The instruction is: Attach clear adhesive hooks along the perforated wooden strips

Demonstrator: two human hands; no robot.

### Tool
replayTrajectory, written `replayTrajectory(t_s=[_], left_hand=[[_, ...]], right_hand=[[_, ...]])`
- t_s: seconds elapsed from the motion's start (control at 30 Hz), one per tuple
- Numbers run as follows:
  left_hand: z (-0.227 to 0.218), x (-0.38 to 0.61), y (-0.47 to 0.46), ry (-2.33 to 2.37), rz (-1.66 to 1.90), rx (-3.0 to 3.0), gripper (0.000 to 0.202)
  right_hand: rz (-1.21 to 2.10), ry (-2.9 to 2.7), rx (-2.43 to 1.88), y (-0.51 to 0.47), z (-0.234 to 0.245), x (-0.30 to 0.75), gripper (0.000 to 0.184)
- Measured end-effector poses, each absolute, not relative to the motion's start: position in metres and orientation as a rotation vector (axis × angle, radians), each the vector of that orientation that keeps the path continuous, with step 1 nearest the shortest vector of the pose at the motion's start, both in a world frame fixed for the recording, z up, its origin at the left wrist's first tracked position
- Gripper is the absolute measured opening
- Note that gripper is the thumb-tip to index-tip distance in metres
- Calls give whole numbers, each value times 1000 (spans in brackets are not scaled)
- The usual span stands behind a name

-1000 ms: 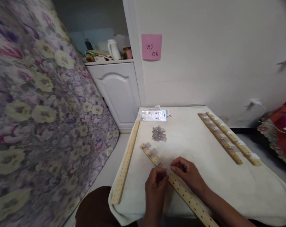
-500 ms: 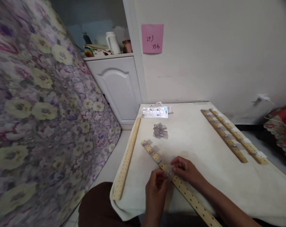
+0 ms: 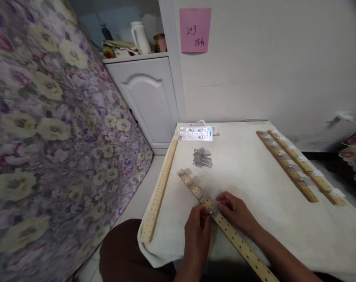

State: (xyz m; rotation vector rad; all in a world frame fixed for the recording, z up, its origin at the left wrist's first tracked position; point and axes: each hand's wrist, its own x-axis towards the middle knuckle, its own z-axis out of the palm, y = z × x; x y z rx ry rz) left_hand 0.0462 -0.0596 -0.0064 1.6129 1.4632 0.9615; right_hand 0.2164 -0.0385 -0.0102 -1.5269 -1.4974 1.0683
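Observation:
A long light wooden strip (image 3: 239, 242) with rows of holes lies slantwise across the table's front. My left hand (image 3: 197, 237) is closed in a pinch at a small metal hook with a clear plastic backing (image 3: 213, 212), over the strip's middle. Fingers of my right hand (image 3: 235, 211) are closed near the right edge of that clear backing; the exact contact is blurred. Further up the same strip sit several more clear-backed hooks (image 3: 190, 183). A small pile of such hooks (image 3: 202, 157) lies on the cloth beyond it.
Another perforated strip (image 3: 158, 194) runs along the table's left edge. Two strips bearing hooks, one nearer (image 3: 286, 164) and one outer (image 3: 307, 167), lie at the right. Clear packaging (image 3: 195, 133) rests at the back. A flowered curtain (image 3: 57, 149) hangs left.
My left fingers have moved slightly up along the strip, and the hook's backing lies closer along it. My right hand stays close to its edge. The view has tilted down a little.

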Motion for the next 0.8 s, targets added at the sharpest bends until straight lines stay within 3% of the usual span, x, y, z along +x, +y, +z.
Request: replayTrajectory(t_s=[0.8], left_hand=[[-14,47,-59,1469,920,1686,16]], right_hand=[[1057,-1490,-1551,-42,-13,218,18]])
